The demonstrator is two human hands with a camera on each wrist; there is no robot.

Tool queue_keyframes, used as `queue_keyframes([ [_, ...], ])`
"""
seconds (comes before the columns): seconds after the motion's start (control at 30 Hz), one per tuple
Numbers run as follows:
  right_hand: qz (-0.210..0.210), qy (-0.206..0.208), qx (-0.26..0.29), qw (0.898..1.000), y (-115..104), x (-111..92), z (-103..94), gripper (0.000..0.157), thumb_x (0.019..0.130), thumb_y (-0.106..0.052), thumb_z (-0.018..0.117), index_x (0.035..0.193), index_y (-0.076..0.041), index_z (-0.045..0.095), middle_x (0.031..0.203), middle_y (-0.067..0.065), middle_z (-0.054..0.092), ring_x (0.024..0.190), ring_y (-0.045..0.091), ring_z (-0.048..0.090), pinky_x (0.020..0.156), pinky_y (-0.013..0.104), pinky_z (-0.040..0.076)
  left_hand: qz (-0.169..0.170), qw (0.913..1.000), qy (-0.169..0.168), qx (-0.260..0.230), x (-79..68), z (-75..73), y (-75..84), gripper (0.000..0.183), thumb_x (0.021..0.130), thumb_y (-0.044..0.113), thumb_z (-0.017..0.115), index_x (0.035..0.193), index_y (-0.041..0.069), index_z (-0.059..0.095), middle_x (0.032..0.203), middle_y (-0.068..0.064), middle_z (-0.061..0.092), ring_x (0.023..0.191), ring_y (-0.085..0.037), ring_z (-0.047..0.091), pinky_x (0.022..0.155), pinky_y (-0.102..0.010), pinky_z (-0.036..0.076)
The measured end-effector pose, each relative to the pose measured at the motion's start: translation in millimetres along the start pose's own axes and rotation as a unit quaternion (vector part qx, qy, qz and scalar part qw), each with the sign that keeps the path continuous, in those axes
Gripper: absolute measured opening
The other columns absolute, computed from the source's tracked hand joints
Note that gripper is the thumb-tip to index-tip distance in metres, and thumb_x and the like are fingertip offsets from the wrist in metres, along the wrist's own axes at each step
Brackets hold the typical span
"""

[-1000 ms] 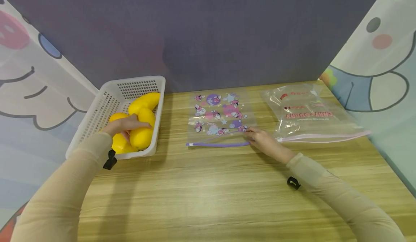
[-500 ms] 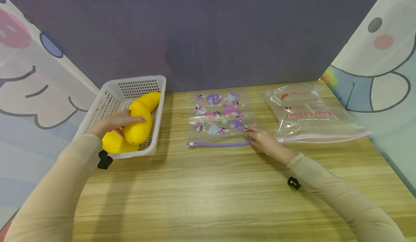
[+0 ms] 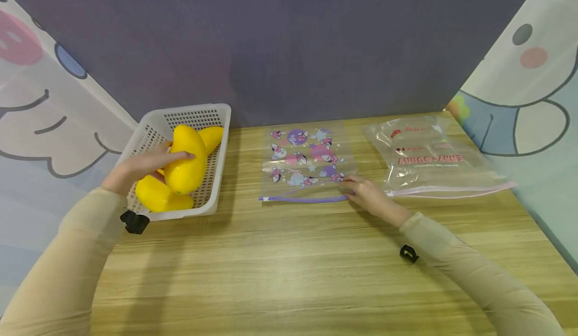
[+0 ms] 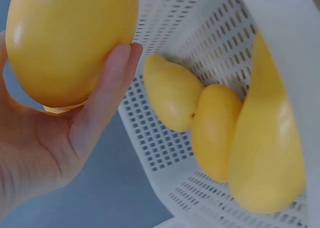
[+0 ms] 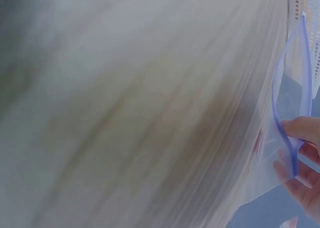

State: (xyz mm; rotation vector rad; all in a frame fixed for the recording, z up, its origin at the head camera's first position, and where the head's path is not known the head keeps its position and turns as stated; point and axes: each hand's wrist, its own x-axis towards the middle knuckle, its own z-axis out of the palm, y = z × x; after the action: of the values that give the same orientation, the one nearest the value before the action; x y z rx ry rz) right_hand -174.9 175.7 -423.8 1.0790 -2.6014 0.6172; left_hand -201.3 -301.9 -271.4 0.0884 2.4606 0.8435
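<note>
My left hand (image 3: 140, 166) holds a yellow mango (image 3: 186, 160) over the white basket (image 3: 215, 175), with the thumb along one side. The left wrist view shows this mango (image 4: 72, 42) large in the hand, and several more mangoes (image 4: 172, 93) lying in the basket. With its fingers and thumb, my right hand (image 3: 369, 195) pinches the purple zip edge (image 3: 311, 200) of a clear zip bag (image 3: 301, 150) printed with pink and purple figures. In the right wrist view the bag's mouth (image 5: 292, 87) gapes apart beside the thumb.
A second clear zip bag (image 3: 420, 155) with red print and a pink zip edge (image 3: 451, 190) lies to the right. The wooden table (image 3: 280, 266) meets a dark grey panel (image 3: 343, 50) at the back. Patterned cloth (image 3: 537, 135) hangs at both sides.
My left hand has taken hold of a mango, raised it from the pile and drawn it slightly left. My right hand keeps its place on the bag.
</note>
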Motion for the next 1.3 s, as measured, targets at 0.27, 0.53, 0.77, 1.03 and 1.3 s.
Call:
queue_keyframes([
  [0.27, 0.006, -0.001, 0.004, 1.000, -1.3, 0.5, -1.7, 0.034, 0.067, 0.005, 0.071, 0.100, 0.005, 0.063, 0.097, 0.017, 0.060, 0.087, 0.029, 0.060, 0.077, 0.034, 0.050, 0.008, 0.9999, 0.011, -0.005, -6.7, 0.8, 14.7, 0.081, 0.086, 0.051, 0.042, 0.137, 0.000, 0.004, 0.113, -0.020, 0.042, 0.095, -0.029, 0.048, 0.071, -0.037, 0.049],
  [0.53, 0.017, -0.002, 0.015, 1.000, -1.9, 0.7, -2.6, 0.034, 0.067, 0.005, 0.070, 0.101, 0.005, 0.063, 0.099, 0.018, 0.059, 0.087, 0.029, 0.060, 0.076, 0.034, 0.050, 0.019, 0.9994, 0.021, -0.020, -15.8, 6.7, 31.3, 0.078, 0.086, 0.050, 0.046, 0.136, 0.004, 0.007, 0.112, -0.018, 0.045, 0.096, -0.027, 0.049, 0.071, -0.037, 0.049],
  [0.77, 0.021, -0.004, 0.018, 1.000, -1.7, 0.4, -2.8, 0.034, 0.068, 0.005, 0.069, 0.102, 0.005, 0.062, 0.099, 0.018, 0.059, 0.088, 0.030, 0.059, 0.077, 0.035, 0.050, 0.048, 0.9982, 0.028, -0.025, -27.6, 17.7, 51.5, 0.074, 0.086, 0.045, 0.049, 0.134, 0.003, 0.012, 0.110, -0.019, 0.046, 0.089, -0.025, 0.052, 0.068, -0.035, 0.048],
  [1.03, 0.021, 0.008, 0.037, 0.999, -1.0, 0.9, -0.8, 0.034, 0.067, 0.007, 0.070, 0.101, 0.005, 0.063, 0.099, 0.019, 0.059, 0.089, 0.030, 0.059, 0.077, 0.034, 0.050, 0.062, 0.9977, 0.028, -0.009, -38.2, 37.9, 71.6, 0.078, 0.084, 0.045, 0.053, 0.137, 0.005, 0.011, 0.111, -0.019, 0.046, 0.089, -0.027, 0.051, 0.067, -0.033, 0.047],
  [1.3, 0.014, 0.020, 0.046, 0.999, 1.7, -0.3, 1.1, 0.035, 0.066, 0.008, 0.070, 0.100, 0.005, 0.063, 0.099, 0.019, 0.059, 0.087, 0.030, 0.059, 0.075, 0.033, 0.051, 0.072, 0.9967, 0.001, -0.038, -32.7, 64.4, 86.2, 0.085, 0.082, 0.044, 0.056, 0.140, 0.006, 0.006, 0.115, -0.017, 0.048, 0.096, -0.027, 0.050, 0.080, -0.035, 0.042],
])
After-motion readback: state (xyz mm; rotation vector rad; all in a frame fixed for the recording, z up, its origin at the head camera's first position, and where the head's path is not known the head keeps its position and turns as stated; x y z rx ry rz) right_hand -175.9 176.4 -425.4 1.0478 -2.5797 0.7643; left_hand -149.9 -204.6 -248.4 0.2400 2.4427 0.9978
